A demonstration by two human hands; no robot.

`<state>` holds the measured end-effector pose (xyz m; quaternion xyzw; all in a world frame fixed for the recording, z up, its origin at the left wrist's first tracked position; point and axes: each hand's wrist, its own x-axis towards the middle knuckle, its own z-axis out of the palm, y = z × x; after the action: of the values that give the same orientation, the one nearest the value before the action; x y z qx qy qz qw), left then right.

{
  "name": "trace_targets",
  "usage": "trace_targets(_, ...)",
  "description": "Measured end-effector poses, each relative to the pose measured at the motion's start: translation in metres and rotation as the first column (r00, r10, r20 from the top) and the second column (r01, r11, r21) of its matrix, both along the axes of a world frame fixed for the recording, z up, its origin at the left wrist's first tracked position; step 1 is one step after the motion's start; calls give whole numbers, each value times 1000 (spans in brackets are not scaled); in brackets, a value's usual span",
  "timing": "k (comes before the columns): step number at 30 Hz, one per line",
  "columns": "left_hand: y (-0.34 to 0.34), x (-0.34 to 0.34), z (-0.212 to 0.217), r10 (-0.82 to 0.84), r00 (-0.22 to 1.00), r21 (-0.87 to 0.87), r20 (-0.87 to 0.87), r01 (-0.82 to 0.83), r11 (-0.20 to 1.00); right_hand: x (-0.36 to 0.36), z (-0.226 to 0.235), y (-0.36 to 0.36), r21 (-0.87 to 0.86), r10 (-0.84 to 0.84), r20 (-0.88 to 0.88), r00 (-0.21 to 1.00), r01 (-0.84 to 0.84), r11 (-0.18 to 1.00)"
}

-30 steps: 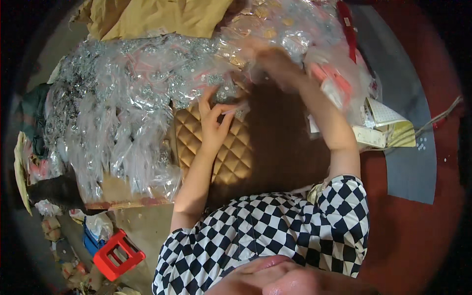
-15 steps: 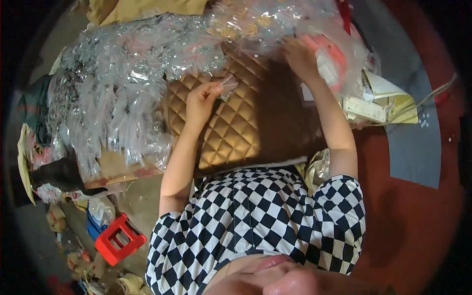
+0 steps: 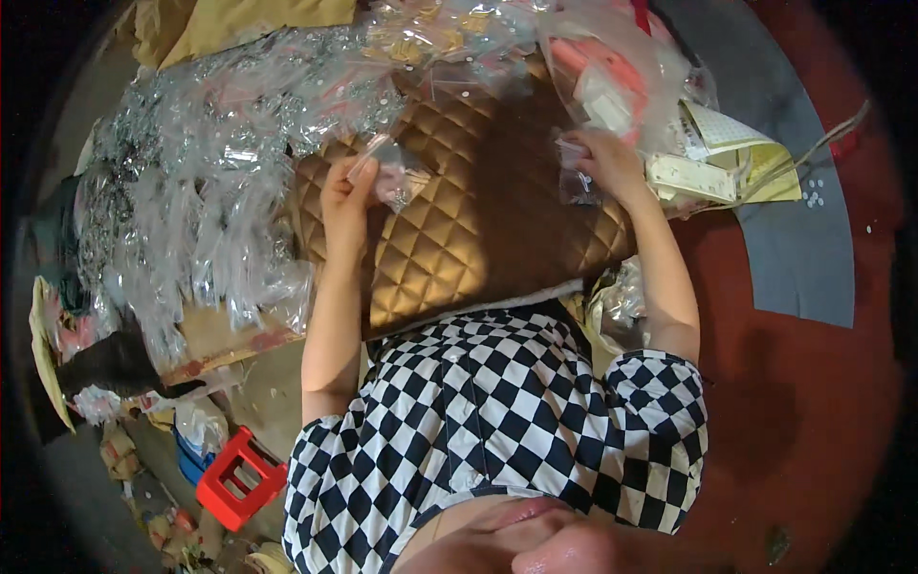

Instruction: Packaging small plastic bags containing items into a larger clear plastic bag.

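Over the brown quilted mat (image 3: 430, 258), my left hand (image 3: 346, 196) is closed on a small clear plastic bag (image 3: 394, 184), which hangs to the right of its fingers. Farther right, my right hand (image 3: 612, 165) pinches another small clear bag (image 3: 578, 184) with something small inside; what it is I cannot make out. A large pile of filled clear plastic bags (image 3: 201, 163) covers the table left of my left hand. Beyond the mat lie more clear bags with yellowish pieces (image 3: 435, 33).
Right of the mat stand a large clear bag with pink contents (image 3: 612, 72), a white box (image 3: 690, 178) and a curled yellow sheet (image 3: 779, 177). A tan cloth (image 3: 258, 29) lies at the far edge. Below the table's left side sits a red plastic stool (image 3: 239, 478).
My right hand has come back from the bags at the far right, now with a small bag in it. My left hand still holds its bag, shown more openly. The view has shifted slightly.
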<state>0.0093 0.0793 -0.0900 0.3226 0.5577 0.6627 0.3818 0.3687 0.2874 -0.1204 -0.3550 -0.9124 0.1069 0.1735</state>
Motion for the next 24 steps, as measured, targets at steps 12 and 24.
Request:
trace_targets(12,11,11,-12,-25,1000,-11,13,25,1000,-102,78,-33,-351,252,-309,917,-356,866)
trace_targets(24,0,-11,-10,168,977,52,-133,-162,985,-165,82,-47,-588,59,-417,907,-319,743)
